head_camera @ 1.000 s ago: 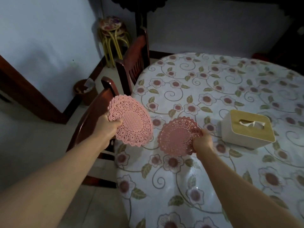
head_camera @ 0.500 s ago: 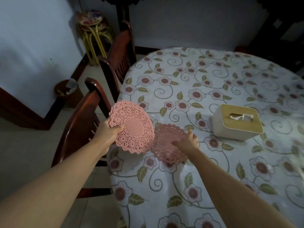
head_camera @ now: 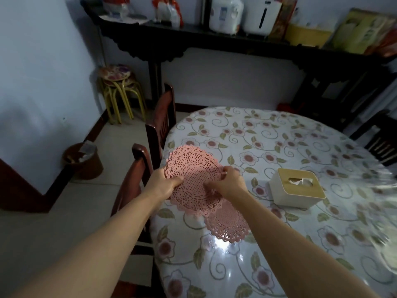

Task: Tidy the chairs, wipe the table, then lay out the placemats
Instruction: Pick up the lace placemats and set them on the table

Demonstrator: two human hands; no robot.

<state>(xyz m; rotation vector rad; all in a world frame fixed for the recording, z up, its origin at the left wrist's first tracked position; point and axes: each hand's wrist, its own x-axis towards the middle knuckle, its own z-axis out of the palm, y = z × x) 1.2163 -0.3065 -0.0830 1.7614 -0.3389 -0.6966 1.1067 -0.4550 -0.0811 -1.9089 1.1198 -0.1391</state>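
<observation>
A stack of pink lace placemats hangs above the near left part of the round table, which wears a floral cloth. My left hand grips the stack's left edge with the thumb on top. My right hand pinches the stack's right edge. One pink placemat lies flat on the cloth just below the stack, partly hidden by my right forearm. Two dark wooden chairs stand against the table's left side.
A white tissue box with a wooden lid sits right of my hands. Stacked stools and a brown bin stand by the left wall. A dark console table crowded with things runs along the back.
My right hand let go of the single placemat, which now lies on the table, and moved up to pinch the stack held by my left hand. The view tilted up.
</observation>
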